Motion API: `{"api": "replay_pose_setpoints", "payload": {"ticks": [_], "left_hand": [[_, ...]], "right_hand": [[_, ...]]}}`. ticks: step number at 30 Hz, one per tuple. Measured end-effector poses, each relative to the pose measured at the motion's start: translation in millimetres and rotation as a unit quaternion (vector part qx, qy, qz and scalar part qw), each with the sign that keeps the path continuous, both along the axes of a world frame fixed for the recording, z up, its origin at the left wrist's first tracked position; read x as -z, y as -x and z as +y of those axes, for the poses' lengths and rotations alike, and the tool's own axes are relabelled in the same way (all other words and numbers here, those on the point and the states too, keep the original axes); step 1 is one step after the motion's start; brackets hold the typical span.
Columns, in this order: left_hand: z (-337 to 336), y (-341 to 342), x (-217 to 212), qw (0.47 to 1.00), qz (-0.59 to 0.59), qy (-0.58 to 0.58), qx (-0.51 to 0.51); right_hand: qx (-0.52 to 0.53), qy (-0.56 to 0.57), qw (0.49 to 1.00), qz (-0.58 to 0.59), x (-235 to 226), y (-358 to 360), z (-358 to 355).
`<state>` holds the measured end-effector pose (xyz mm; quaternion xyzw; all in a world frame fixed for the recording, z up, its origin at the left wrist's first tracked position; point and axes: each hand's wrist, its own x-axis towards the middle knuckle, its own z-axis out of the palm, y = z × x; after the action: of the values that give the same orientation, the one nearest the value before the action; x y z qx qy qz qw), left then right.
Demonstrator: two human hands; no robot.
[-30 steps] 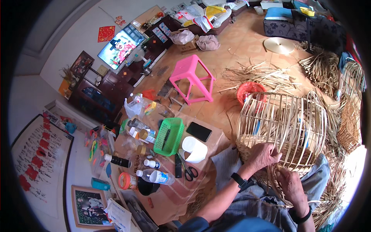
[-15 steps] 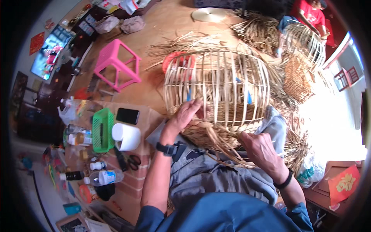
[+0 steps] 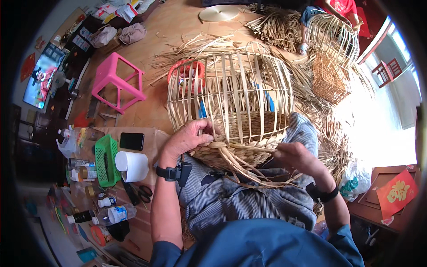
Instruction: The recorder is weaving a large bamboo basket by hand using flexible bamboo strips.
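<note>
A part-woven straw basket [image 3: 249, 118] rests on my lap, its upright stakes forming an open cage above a thick woven band. My left hand [image 3: 189, 139] grips the basket at the left part of the band, thumb and fingers closed around the weave and a stake. My right hand [image 3: 297, 156], slightly blurred, is closed at the band's right side on a straw strand [image 3: 255, 149] that runs from the weave. Loose straw ends [image 3: 249, 171] hang over the front onto my lap. The fingertips of the right hand are partly hidden.
To the left, a low table holds a green plastic basket [image 3: 106, 161], a phone [image 3: 132, 141], a white paper roll [image 3: 132, 166], scissors [image 3: 144, 193] and bottles. A pink stool [image 3: 118, 82] stands beyond. Straw bundles [image 3: 275, 29] lie ahead; a co-worker [image 3: 340, 11] sits at far right.
The view has shifted, so the scene sits further left. My left hand still holds the weave, its fingers now curled closer to the band; my right hand has turned beside the band's right side.
</note>
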<state>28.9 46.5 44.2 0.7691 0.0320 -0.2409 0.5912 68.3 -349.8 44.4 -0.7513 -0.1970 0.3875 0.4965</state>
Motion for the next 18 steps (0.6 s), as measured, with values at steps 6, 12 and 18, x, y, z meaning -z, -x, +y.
{"api": "replay_pose_setpoints", "payload": {"ticks": [6, 12, 18], "left_hand": [[-15.6, -4.3, -4.4, 0.996, -0.011, -0.076, 0.042], [-28.1, -2.5, 0.0, 0.992, 0.008, -0.124, -0.035], [-19.9, -0.6, 4.5, 0.995, -0.008, -0.094, -0.045]], "right_hand": [[0.000, -0.021, 1.000, 0.000, -5.3, -38.5, -86.5], [0.181, 0.060, 0.976, -0.102, 23.5, -46.8, -241.8], [0.389, 0.353, 0.850, -0.038, 156.2, 14.7, -366.6]]}}
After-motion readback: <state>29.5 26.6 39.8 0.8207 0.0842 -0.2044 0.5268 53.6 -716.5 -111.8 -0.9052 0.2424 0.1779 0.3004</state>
